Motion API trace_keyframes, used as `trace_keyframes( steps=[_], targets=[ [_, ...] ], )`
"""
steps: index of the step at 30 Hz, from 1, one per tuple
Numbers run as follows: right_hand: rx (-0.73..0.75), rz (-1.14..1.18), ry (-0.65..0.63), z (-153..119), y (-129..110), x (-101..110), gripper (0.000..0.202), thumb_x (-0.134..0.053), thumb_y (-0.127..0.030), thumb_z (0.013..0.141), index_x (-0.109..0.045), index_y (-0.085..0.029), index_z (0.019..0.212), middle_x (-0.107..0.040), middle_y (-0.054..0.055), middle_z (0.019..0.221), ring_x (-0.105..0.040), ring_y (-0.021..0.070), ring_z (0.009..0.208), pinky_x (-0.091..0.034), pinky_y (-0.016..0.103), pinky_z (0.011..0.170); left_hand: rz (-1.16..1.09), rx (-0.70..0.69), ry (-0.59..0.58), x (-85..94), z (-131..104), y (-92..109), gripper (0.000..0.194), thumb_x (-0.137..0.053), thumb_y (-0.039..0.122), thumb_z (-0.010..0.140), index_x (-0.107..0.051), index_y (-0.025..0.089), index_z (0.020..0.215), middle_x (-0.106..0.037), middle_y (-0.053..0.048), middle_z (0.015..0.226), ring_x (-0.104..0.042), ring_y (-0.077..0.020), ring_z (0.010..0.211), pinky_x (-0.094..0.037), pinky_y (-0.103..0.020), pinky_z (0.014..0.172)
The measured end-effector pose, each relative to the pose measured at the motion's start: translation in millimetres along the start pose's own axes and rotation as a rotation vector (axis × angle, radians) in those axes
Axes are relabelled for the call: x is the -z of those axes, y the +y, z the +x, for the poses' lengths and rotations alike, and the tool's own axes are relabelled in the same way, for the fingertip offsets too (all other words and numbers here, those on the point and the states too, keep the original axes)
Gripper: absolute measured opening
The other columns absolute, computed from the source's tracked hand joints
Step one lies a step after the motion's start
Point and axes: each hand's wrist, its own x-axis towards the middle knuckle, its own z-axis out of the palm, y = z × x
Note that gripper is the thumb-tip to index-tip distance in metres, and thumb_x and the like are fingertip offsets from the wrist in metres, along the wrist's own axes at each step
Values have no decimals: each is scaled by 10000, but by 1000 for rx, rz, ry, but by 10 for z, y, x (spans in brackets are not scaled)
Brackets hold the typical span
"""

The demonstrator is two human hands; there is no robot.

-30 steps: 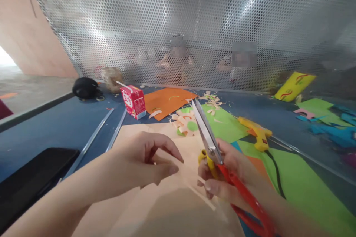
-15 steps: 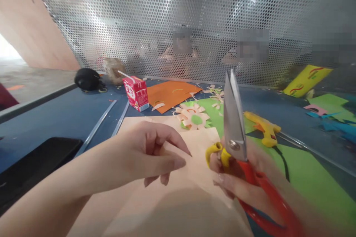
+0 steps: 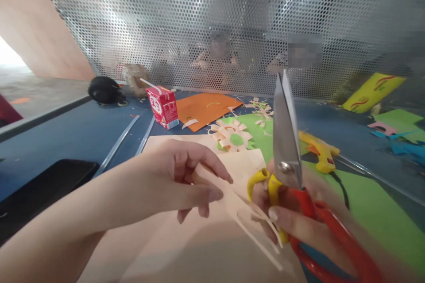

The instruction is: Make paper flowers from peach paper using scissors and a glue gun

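Note:
Red-handled scissors (image 3: 287,168) point upward in my right hand (image 3: 282,212), whose fingers are wrapped round them and round yellow-handled loops. Thin cream paper strips (image 3: 257,234) hang by its fingertips. My left hand (image 3: 191,181) is curled, thumb and fingers round a cream paper piece (image 3: 206,174) that is partly hidden by them. Beneath both hands lies a large cream paper sheet (image 3: 159,247). Beyond them is a paper flower (image 3: 235,137) with cream petals and a green centre, on green paper (image 3: 260,130).
On the blue table (image 3: 79,128) are a pink drink carton (image 3: 162,107), orange paper (image 3: 206,108), a yellow glue gun (image 3: 320,150), a black phone (image 3: 46,192) and a yellow packet (image 3: 373,93). Behind a perforated metal screen (image 3: 166,17), people are dimly visible.
Thin cream strips now show between my hands. My right hand and the scissors have shifted slightly right. My left hand has barely moved.

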Motion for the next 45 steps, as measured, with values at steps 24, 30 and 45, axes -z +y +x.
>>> trace_keyframes(
  steps=[24, 30, 45],
  targets=[
    [107, -129, -22, 71, 17, 86, 301, -600, -41, 675, -383, -232, 761, -592, -65, 655, -559, 74, 467, -487, 215, 470, 49, -36, -1, 103, -35, 17, 73, -563, 198, 760, -612, 208, 814, -558, 55, 484, -491, -56, 402, -417, -129, 406],
    [94, -55, -102, 50, 10, 117, 267, -662, -167, 719, -422, -225, 822, -601, -48, 703, -577, 79, 552, -498, 196, 528, 72, -41, -23, 107, -9, -7, 108, -545, 189, 773, -607, 230, 852, -560, 75, 500, -502, -46, 412, -416, -111, 411],
    [165, -242, -57, 62, 82, 199, 308, -610, -68, 704, -401, -267, 808, -545, -86, 623, -487, 68, 470, -344, 151, 384, 119, -8, -66, 121, 4, -99, 127, -561, 243, 766, -639, 267, 864, -561, 51, 505, -539, -78, 426, -437, -139, 405]
  ],
)
